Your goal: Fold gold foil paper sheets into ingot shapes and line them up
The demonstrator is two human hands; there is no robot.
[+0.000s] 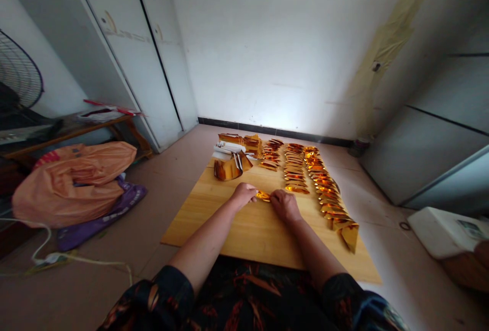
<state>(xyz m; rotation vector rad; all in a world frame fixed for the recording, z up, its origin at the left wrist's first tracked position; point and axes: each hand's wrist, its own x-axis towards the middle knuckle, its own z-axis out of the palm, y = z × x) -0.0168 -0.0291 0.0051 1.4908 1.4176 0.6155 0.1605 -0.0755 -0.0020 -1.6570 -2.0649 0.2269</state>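
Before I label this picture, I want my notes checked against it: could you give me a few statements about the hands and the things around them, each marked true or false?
1. The left hand and the right hand both hold one folded gold piece. True.
2. The right hand wears a glove. False: both hands are bare.
3. Rows of gold pieces lie on the wooden board, beyond and to the right of the hands. True.
4. The orange bag lies on the wooden board. False: it is off to the left of it.
5. The white box is to the right of the wooden board. True.
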